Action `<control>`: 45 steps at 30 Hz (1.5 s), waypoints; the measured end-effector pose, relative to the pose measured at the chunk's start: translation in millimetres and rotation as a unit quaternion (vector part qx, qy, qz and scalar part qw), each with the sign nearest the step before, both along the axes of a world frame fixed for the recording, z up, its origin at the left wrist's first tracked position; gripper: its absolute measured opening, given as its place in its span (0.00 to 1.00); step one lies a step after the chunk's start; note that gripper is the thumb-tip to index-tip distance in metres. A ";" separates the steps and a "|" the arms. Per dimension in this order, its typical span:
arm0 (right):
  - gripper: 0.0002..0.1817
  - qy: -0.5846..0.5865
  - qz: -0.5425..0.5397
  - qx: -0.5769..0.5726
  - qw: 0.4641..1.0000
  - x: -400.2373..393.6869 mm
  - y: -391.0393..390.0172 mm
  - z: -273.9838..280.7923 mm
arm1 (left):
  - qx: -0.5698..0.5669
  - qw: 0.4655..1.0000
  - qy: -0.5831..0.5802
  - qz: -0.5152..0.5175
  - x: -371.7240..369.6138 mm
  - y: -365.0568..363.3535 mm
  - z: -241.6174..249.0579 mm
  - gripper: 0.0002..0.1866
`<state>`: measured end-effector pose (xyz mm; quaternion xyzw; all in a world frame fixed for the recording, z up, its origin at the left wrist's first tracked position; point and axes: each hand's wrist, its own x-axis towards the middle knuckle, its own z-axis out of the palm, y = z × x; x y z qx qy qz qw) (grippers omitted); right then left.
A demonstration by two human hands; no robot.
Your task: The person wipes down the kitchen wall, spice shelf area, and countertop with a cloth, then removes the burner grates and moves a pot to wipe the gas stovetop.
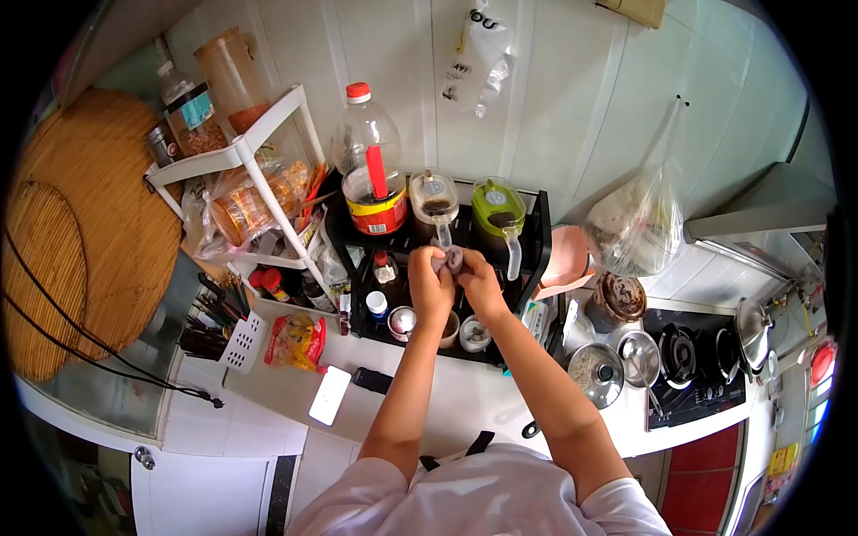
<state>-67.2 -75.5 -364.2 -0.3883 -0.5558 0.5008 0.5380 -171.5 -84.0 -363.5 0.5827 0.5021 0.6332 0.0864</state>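
Note:
Both my hands are raised close together over the black rack [542, 255] on the counter. My left hand [432, 284] has its fingers curled around a crumpled greyish-purple cloth [453, 259]. From the other side, my right hand [481, 284] pinches the same cloth. Just behind it, the handle of a clear-lidded seasoning box [433, 189] reaches down toward my fingertips and overlaps them in this view. A green-lidded seasoning box [497, 198] stands to the right, its pale handle pointing forward. Left of both boxes is a large bottle [369, 152] with a red cap and dark liquid.
Small jars and bottles, including a white bottle [376, 304], fill the rack's lower shelf. A white shelf [259, 170] and a chopstick holder [243, 344] stand left. A phone [372, 381] and white device [331, 395] lie in front. Right are a lidded pot [596, 373] and stove [706, 393].

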 end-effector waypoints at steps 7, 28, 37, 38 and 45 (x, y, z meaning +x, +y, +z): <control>0.33 0.055 0.046 -0.045 0.996 -1.0 1.2 6.4 | 0.032 0.998 0.047 0.024 0.9 -2.7 4.1 0.14; 0.27 -0.061 -0.183 0.118 0.974 76.2 -61.4 4.4 | 0.119 0.991 0.018 0.059 20.1 -33.0 18.2 0.11; 0.21 -0.339 -0.207 0.092 0.913 80.2 -53.1 27.9 | -0.033 0.996 -0.082 -0.023 111.5 -1.2 27.2 0.13; 0.22 -0.352 -0.184 0.029 0.917 84.1 -55.3 32.9 | -0.031 0.996 -0.083 -0.023 110.9 -0.3 27.0 0.13; 0.22 -0.211 -0.130 0.053 0.967 92.1 -36.6 -3.8 | 0.014 0.999 -0.022 -0.038 97.8 -1.8 25.3 0.12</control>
